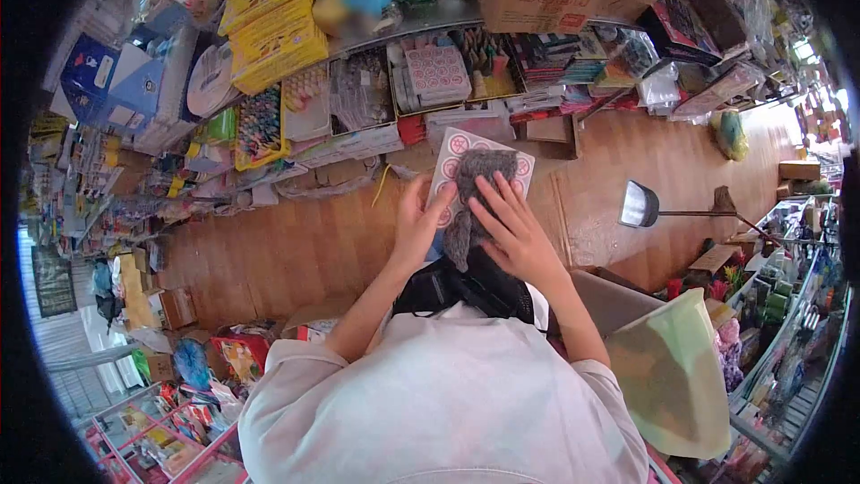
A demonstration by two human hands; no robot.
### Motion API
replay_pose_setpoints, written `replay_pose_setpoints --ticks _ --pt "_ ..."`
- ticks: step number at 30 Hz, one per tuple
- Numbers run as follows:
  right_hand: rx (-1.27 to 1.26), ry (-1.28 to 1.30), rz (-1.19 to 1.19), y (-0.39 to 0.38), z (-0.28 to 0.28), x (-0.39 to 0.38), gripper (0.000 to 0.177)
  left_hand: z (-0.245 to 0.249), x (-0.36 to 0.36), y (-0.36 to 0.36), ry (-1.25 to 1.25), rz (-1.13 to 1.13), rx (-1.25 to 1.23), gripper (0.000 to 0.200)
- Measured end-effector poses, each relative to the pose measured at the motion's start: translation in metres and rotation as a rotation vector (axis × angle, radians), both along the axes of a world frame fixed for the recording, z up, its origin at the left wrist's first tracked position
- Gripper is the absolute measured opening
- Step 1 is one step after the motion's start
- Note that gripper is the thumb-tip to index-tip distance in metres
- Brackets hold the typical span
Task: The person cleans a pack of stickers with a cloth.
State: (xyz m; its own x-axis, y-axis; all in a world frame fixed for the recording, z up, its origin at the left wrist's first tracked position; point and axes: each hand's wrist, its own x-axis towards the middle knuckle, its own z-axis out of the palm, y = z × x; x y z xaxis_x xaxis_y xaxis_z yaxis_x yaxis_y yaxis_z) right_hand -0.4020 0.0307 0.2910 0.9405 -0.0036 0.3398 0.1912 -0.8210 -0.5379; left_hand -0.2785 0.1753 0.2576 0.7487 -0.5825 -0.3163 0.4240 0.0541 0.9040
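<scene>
Head view: fuzzy, crumpled grey cloth (488, 164) beneath right hand (509, 226).

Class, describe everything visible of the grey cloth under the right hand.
The grey cloth looks soft and fuzzy, with a mottled surface. It lies rumpled over a white board printed with red circles, and a narrower end extends toward the white shirt. The right hand rests spread on it; the left hand is beside it, and whether that touches the cloth is unclear.
</scene>
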Motion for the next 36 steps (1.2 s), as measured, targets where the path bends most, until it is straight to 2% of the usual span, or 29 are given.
replay_pose_setpoints --ticks 2,5,9,11,12,14,17,18,20,22,24,28,30,31,33,34,36 --pt "0.026 0.017 0.040 -0.002 -0.004 -0.002 0.065 -0.007 -0.001 0.001 -0.064 0.016 -0.073 0.028" --pt "-0.001 -0.050 -0.177 -0.015 0.001 -0.004 0.062 -0.009 -0.014 0.003 -0.089 -0.033 -0.053 0.029" --pt "-0.055 -0.034 -0.165 0.005 0.025 0.020 0.063 -0.013 -0.020 -0.004 -0.198 -0.035 -0.111 0.031" --pt "-0.052 -0.046 -0.123 0.023 0.020 0.013 0.063 -0.007 -0.014 -0.002 0.061 0.102 -0.199 0.035" --pt "-0.053 -0.054 -0.070 0.031 0.016 0.009 0.062 0.000 -0.009 -0.001 0.055 0.089 -0.198 0.035" --pt "-0.059 -0.079 -0.103 0.018 0.009 -0.006 0.059 0.017 0.001 -0.002 0.232 -0.035 -0.293 0.038" --pt "-0.048 -0.146 -0.373 -0.004 0.016 -0.012 0.054 0.003 0.001 -0.001 0.140 -0.071 -0.269 0.037" --pt "-0.049 -0.142 -0.376 -0.010 0.019 -0.011 0.054 -0.001 0.002 -0.001 0.094 -0.123 -0.257 0.037" --pt "0.156 -0.182 -0.311 -0.018 0.023 -0.010 0.054 -0.002 -0.003 -0.002 0.084 -0.128 -0.237 0.036" --pt "0.171 -0.171 -0.331 -0.017 0.024 -0.009 0.052 -0.003 -0.004 -0.002 0.071 -0.136 -0.215 0.035" --pt "0.276 -0.016 -0.382 -0.018 0.026 -0.013 0.043 -0.007 -0.005 -0.004 0.134 -0.113 -0.230 0.037" --pt "0.443 0.018 -0.476 -0.032 0.022 -0.016 0.033 -0.012 -0.001 -0.005 0.105 -0.096 -0.132 0.039" --pt "0.653 0.218 -0.402 -0.054 -0.003 -0.029 0.033 -0.007 0.002 -0.005 0.006 -0.146 -0.057 0.042" --pt "0.650 0.218 -0.411 -0.060 -0.011 -0.034 0.033 -0.018 0.003 -0.003 0.009 -0.153 -0.061 0.042" --pt "0.840 0.022 -0.594 -0.074 -0.022 -0.046 0.034 -0.049 0.007 0.000 -0.156 -0.035 0.089 0.039" --pt "0.834 0.024 -0.608 -0.083 -0.023 -0.052 0.034 -0.044 0.010 0.002 -0.149 -0.047 0.083 0.039" --pt "-0.037 -0.136 -0.811 -0.102 -0.025 -0.067 0.031 -0.027 0.017 0.006 -0.161 -0.062 0.063 0.033"
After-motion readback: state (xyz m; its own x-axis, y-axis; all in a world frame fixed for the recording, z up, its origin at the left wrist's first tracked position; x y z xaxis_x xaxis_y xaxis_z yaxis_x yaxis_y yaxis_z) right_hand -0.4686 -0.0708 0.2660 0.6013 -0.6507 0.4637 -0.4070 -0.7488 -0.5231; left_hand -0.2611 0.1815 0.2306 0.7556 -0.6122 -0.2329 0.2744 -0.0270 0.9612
